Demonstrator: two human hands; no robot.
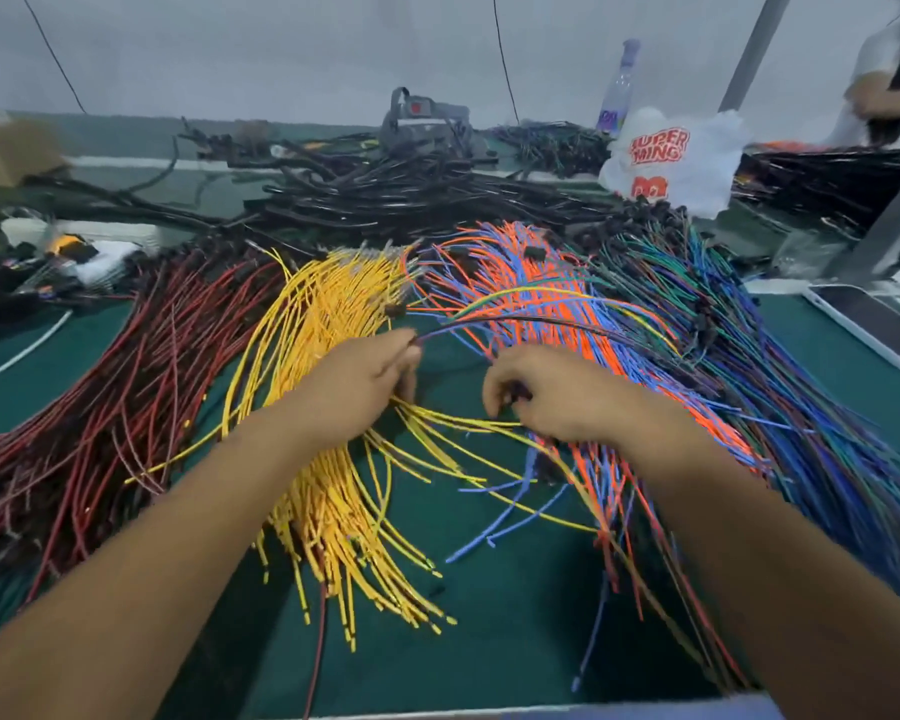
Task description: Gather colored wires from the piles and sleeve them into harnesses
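The red wires [100,397] fan across the left of the green desk [489,615], beside the yellow pile [328,491]. Over that pile the left hand [357,379] pinches the end of a small mixed bundle [541,317] arching right — a loose pinch could let it spring apart. The right hand [546,392] curls its fingers round something dark, what exactly is unclear, near loose yellow strands. The orange and blue wires [557,304] lie tangled beneath, so extras may snag.

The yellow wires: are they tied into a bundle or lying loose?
Loose. The yellow wires fan out across the green table, ends splaying apart, with no tie visible.
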